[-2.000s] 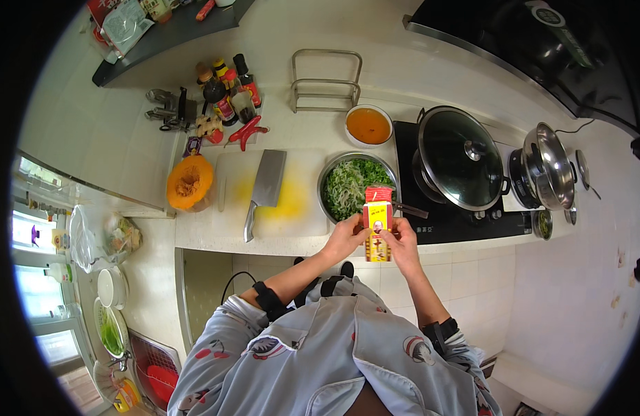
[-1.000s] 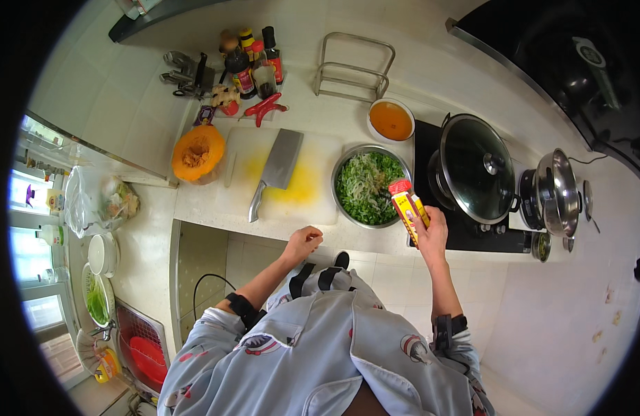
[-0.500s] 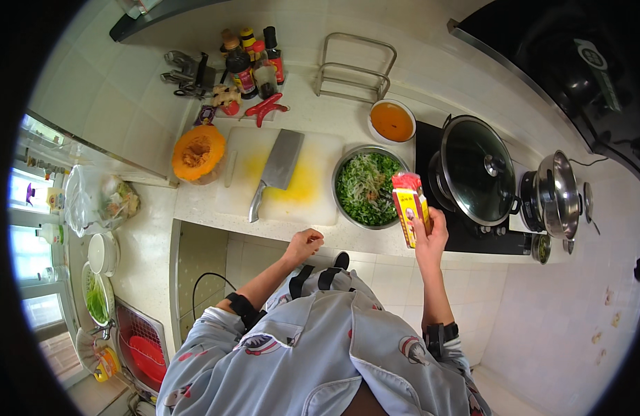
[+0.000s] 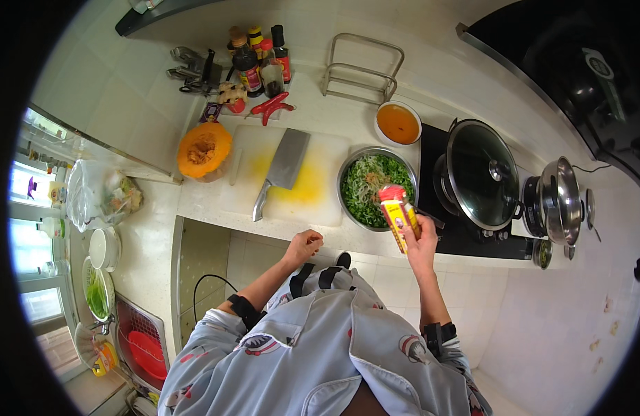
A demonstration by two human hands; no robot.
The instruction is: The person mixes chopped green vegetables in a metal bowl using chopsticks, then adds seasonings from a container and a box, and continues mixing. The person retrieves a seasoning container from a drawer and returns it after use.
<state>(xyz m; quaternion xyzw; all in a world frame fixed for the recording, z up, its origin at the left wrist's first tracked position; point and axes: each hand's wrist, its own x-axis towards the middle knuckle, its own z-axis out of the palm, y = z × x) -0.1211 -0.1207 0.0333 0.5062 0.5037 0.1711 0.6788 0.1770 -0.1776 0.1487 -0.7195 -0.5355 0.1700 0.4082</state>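
Note:
My right hand (image 4: 421,244) grips a red-and-yellow seasoning packet (image 4: 396,223), its red top leaning over the near right rim of a steel bowl (image 4: 342,202). Chopped greens (image 4: 361,193) fill the bowl, with pale shreds and a small brownish patch on top. My left hand (image 4: 304,248) hovers by the counter's front edge, fingers curled in and nothing visible in them. Beyond it, a cleaver (image 4: 289,159) lies on a yellow-stained white cutting board (image 4: 327,152).
A cut pumpkin (image 4: 205,151) sits left of the board, with red chillies (image 4: 273,105) and sauce bottles (image 4: 247,69) behind. Right of the bowl are a bowl of orange liquid (image 4: 397,125) and a lidded wok (image 4: 480,175) on the black stove. A sink (image 4: 136,315) is at lower left.
My right hand has brought the packet a little left and tilted it toward the bowl. My left hand has stayed in place, while the view has shifted slightly.

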